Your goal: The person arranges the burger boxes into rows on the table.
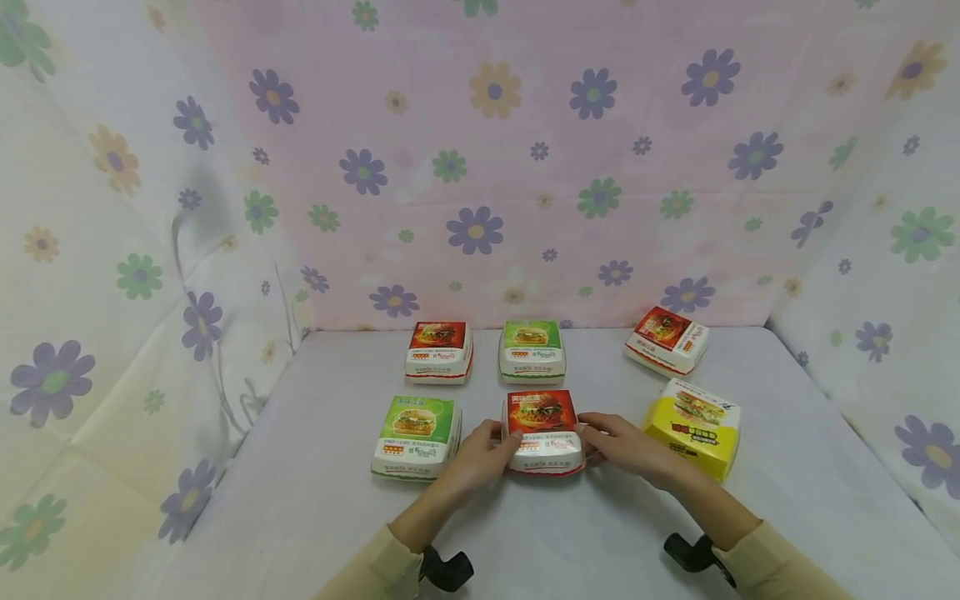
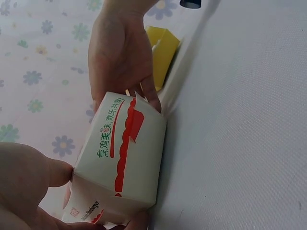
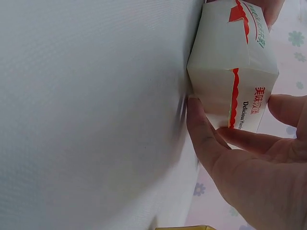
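Between my two hands is a red-and-white hamburger box [image 1: 542, 414] with a burger picture on its lid, standing at the front middle of the table. My left hand [image 1: 480, 458] grips its left side, thumb on the lid's edge and fingers low on the wall. From the other side my right hand [image 1: 624, 443] holds it, with the thumb at the upper edge and the fingertips down by the table. In the left wrist view, the box's white front [image 2: 139, 158] shows a red scalloped band and a small red tab. The box looks closed.
Left of my left hand sits a green burger box [image 1: 416, 437]. A yellow box [image 1: 693, 427] stands just beyond my right forearm. Along the back are a red box [image 1: 438, 353], another green box [image 1: 532, 352] and a tilted red box [image 1: 666, 342]. Flowered cloth [image 1: 495, 167] walls the table.
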Demonstrator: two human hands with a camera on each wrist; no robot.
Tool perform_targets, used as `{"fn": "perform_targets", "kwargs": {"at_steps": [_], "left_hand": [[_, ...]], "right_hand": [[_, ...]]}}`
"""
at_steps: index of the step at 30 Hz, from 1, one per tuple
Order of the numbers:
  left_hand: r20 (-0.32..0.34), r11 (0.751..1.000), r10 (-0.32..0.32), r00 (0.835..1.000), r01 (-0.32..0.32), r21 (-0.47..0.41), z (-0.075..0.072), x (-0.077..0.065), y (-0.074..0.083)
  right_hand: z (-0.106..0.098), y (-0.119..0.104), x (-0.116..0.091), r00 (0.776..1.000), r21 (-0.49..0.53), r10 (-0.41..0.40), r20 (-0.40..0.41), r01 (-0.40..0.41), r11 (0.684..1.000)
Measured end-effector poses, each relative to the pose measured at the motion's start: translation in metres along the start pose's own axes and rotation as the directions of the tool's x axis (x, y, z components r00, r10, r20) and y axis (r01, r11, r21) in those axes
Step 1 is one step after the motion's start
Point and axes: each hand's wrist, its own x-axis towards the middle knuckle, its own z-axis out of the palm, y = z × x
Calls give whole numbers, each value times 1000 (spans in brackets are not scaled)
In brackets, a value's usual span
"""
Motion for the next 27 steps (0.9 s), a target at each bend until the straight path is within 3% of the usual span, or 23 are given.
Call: {"fn": "perform_targets", "kwargs": {"at_steps": [27], "left_hand": [[36,1000,-7,999,6,20,-3,0,4]], "right_hand": [[-2,-5,-5,996,-68,46,-77,-51,996]]}}
